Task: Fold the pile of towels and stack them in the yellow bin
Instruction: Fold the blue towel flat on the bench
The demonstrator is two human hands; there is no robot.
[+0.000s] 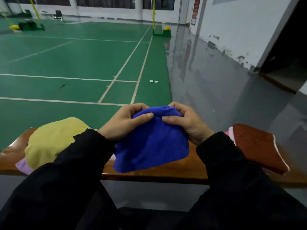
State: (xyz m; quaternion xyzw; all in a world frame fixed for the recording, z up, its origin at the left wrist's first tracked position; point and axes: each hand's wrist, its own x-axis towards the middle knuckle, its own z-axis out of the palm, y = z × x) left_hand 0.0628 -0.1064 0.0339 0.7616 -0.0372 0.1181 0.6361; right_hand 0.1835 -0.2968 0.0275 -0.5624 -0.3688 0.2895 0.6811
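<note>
A blue towel (151, 146) hangs bunched over the middle of a wooden bench (174, 170). My left hand (123, 123) grips its top edge on the left, thumb pressed on the cloth. My right hand (186, 122) grips the same edge on the right, fingers curled round the fabric. To the left a yellow towel (54, 140) lies heaped on the bench over a pink towel (25, 166). At the right a folded brown towel (259, 146) lies on top of a pink one (230, 131). No yellow bin is in view.
Beyond the bench stretches a green court floor (74, 60) with white lines and a grey walkway (207, 77) along a white wall. Two small white discs (153, 81) lie on the court. Net posts and a chair stand far off.
</note>
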